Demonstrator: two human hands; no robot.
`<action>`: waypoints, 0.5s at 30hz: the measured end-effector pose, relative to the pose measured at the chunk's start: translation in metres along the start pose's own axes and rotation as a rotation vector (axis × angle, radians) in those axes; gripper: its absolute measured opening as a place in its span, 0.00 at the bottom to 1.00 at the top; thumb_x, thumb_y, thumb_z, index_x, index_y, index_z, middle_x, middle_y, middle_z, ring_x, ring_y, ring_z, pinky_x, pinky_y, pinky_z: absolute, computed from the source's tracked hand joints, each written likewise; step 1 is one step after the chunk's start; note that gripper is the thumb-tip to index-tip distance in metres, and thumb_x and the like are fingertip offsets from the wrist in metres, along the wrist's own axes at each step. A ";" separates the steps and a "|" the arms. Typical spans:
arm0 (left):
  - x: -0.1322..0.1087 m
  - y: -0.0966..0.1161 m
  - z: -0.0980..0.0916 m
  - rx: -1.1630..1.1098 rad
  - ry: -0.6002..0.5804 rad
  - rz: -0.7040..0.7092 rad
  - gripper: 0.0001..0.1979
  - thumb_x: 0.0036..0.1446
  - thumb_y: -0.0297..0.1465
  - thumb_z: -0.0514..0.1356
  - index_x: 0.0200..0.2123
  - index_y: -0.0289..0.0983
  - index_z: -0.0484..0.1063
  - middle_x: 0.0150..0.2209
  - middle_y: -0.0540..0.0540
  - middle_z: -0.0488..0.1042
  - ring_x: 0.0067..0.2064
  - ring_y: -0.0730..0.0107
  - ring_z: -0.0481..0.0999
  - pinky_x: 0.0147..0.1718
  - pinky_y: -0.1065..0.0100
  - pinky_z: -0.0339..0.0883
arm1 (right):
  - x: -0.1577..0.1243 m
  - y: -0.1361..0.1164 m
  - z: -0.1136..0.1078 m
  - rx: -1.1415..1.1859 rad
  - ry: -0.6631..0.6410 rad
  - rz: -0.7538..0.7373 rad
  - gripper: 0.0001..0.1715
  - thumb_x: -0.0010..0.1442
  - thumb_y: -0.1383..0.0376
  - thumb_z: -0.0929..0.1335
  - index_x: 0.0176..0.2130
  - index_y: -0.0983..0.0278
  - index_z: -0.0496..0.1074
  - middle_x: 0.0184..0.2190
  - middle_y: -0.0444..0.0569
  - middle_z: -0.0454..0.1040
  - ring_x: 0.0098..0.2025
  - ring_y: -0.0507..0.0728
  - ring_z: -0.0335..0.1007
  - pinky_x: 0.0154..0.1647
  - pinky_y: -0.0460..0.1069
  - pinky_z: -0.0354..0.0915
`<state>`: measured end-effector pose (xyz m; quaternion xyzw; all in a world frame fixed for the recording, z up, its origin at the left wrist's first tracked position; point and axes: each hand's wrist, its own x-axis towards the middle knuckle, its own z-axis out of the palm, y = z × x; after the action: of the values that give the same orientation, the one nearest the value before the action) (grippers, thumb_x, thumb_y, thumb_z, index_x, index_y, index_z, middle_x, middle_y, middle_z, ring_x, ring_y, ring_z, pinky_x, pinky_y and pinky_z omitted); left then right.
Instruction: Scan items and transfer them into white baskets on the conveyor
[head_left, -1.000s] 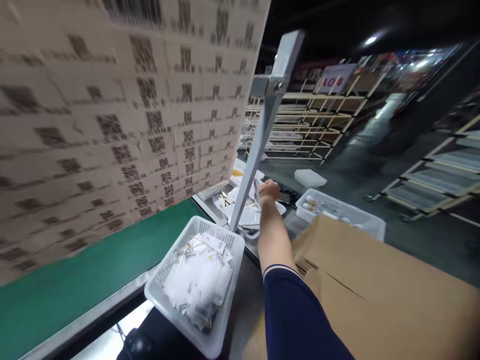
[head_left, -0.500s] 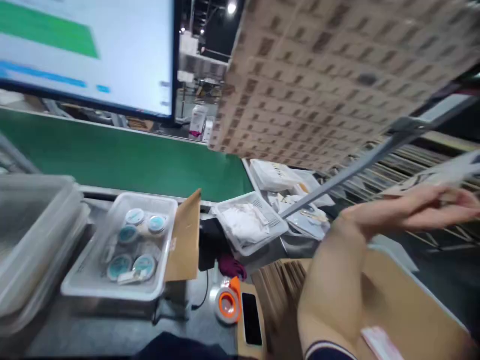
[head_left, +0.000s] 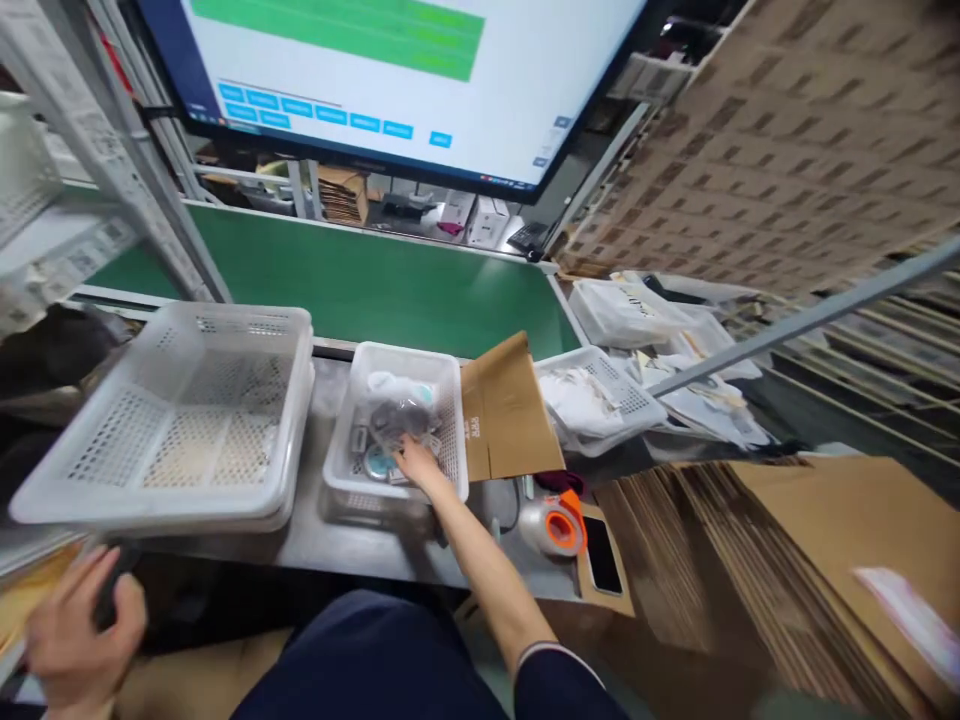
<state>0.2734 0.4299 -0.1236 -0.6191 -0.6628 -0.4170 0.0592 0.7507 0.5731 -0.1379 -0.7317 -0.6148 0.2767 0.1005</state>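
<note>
The right hand reaches into the white plastic basket mid-desk, fingers against the clear plastic bag just ahead; whether it grips, I cannot tell. The left hand, spread open, is well apart, off the desk's front edge.

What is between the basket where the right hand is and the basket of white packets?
A folded brown cardboard piece is there, in the head view.

Smooth plastic crate, matt cardboard flap, dull steel bench
</note>
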 end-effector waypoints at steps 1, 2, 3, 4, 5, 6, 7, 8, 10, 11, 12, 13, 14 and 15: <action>-0.016 -0.013 -0.002 0.040 0.007 0.025 0.43 0.58 0.39 0.64 0.69 0.88 0.60 0.69 0.80 0.68 0.65 0.34 0.80 0.65 0.28 0.73 | -0.009 0.006 0.008 -0.014 -0.027 -0.008 0.18 0.70 0.66 0.69 0.59 0.66 0.75 0.58 0.64 0.82 0.60 0.67 0.79 0.66 0.59 0.69; -0.032 -0.025 -0.003 0.085 0.000 0.060 0.44 0.59 0.36 0.64 0.72 0.83 0.61 0.70 0.73 0.70 0.62 0.34 0.82 0.64 0.29 0.75 | -0.018 0.013 0.013 -0.025 -0.045 -0.021 0.23 0.71 0.65 0.69 0.63 0.66 0.73 0.63 0.65 0.79 0.65 0.68 0.75 0.69 0.60 0.66; -0.047 -0.034 -0.006 0.129 -0.017 0.095 0.44 0.60 0.34 0.65 0.75 0.76 0.62 0.70 0.63 0.73 0.61 0.33 0.83 0.63 0.30 0.77 | -0.026 0.021 0.016 -0.036 -0.063 -0.034 0.26 0.73 0.64 0.67 0.67 0.67 0.71 0.68 0.66 0.75 0.69 0.68 0.72 0.72 0.61 0.64; -0.059 -0.040 -0.009 0.169 -0.021 0.114 0.44 0.61 0.32 0.65 0.77 0.66 0.64 0.70 0.52 0.75 0.60 0.32 0.84 0.62 0.31 0.77 | -0.032 0.030 0.016 -0.046 -0.089 -0.048 0.27 0.74 0.64 0.66 0.68 0.67 0.70 0.69 0.66 0.73 0.71 0.69 0.71 0.73 0.61 0.63; -0.069 -0.044 -0.013 0.205 -0.008 0.111 0.42 0.62 0.31 0.66 0.78 0.55 0.66 0.68 0.41 0.77 0.60 0.30 0.83 0.63 0.32 0.77 | -0.034 0.038 0.016 -0.054 -0.126 -0.063 0.27 0.75 0.64 0.65 0.68 0.66 0.71 0.69 0.65 0.74 0.71 0.68 0.71 0.73 0.61 0.63; -0.077 -0.045 -0.018 0.231 0.021 0.083 0.39 0.63 0.30 0.65 0.77 0.46 0.69 0.66 0.34 0.78 0.61 0.29 0.83 0.64 0.32 0.76 | -0.032 0.045 0.015 -0.061 -0.169 -0.078 0.25 0.74 0.65 0.65 0.67 0.66 0.73 0.67 0.64 0.76 0.70 0.68 0.72 0.72 0.60 0.64; -0.083 -0.043 -0.023 0.241 0.046 0.042 0.37 0.64 0.30 0.64 0.76 0.43 0.70 0.66 0.32 0.78 0.63 0.29 0.81 0.65 0.33 0.75 | -0.027 0.050 0.015 -0.065 -0.214 -0.098 0.24 0.72 0.66 0.67 0.64 0.66 0.76 0.65 0.63 0.78 0.68 0.67 0.73 0.71 0.58 0.65; -0.087 -0.039 -0.028 0.241 0.073 -0.006 0.36 0.65 0.31 0.64 0.76 0.44 0.71 0.67 0.34 0.78 0.65 0.31 0.80 0.66 0.33 0.74 | -0.019 0.055 0.015 -0.066 -0.258 -0.120 0.23 0.69 0.66 0.70 0.62 0.65 0.78 0.63 0.61 0.79 0.67 0.67 0.74 0.69 0.57 0.65; -0.093 -0.029 -0.036 0.229 0.082 -0.086 0.37 0.64 0.32 0.63 0.75 0.55 0.70 0.70 0.45 0.77 0.67 0.35 0.78 0.68 0.34 0.73 | 0.000 0.059 0.015 -0.068 -0.333 -0.153 0.25 0.60 0.67 0.75 0.58 0.65 0.80 0.59 0.58 0.82 0.62 0.65 0.77 0.64 0.54 0.68; -0.096 -0.022 -0.039 0.224 0.069 -0.114 0.36 0.63 0.32 0.63 0.74 0.57 0.71 0.69 0.47 0.77 0.67 0.36 0.78 0.69 0.34 0.72 | 0.009 0.060 0.015 -0.073 -0.364 -0.161 0.27 0.56 0.68 0.77 0.55 0.65 0.81 0.56 0.57 0.83 0.58 0.65 0.79 0.61 0.53 0.70; -0.100 -0.016 -0.042 0.228 0.052 -0.141 0.34 0.62 0.32 0.63 0.71 0.56 0.74 0.68 0.47 0.78 0.67 0.36 0.79 0.68 0.33 0.72 | 0.017 0.061 0.014 -0.082 -0.389 -0.166 0.27 0.53 0.68 0.78 0.53 0.65 0.82 0.53 0.55 0.84 0.54 0.64 0.80 0.57 0.52 0.71; -0.106 -0.009 -0.045 0.241 0.041 -0.163 0.30 0.62 0.32 0.63 0.67 0.53 0.78 0.65 0.45 0.81 0.64 0.35 0.81 0.68 0.33 0.73 | 0.022 0.061 0.012 -0.093 -0.403 -0.171 0.25 0.51 0.68 0.78 0.50 0.65 0.83 0.49 0.54 0.85 0.50 0.64 0.80 0.54 0.52 0.71; -0.111 -0.002 -0.048 0.261 0.046 -0.177 0.25 0.62 0.32 0.63 0.61 0.50 0.81 0.61 0.43 0.83 0.61 0.36 0.83 0.66 0.32 0.75 | 0.024 0.062 0.009 -0.102 -0.403 -0.182 0.23 0.51 0.68 0.78 0.49 0.64 0.83 0.47 0.54 0.85 0.49 0.64 0.80 0.53 0.52 0.72; -0.116 0.006 -0.051 0.282 0.057 -0.182 0.20 0.62 0.33 0.63 0.56 0.49 0.82 0.57 0.43 0.84 0.58 0.37 0.85 0.63 0.32 0.76 | 0.026 0.062 0.005 -0.108 -0.389 -0.201 0.22 0.53 0.67 0.76 0.49 0.64 0.82 0.48 0.54 0.85 0.49 0.64 0.81 0.54 0.53 0.72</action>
<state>0.2828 0.3077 -0.1571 -0.5302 -0.7660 -0.3409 0.1261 0.8030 0.5831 -0.1795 -0.6040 -0.7064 0.3676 -0.0323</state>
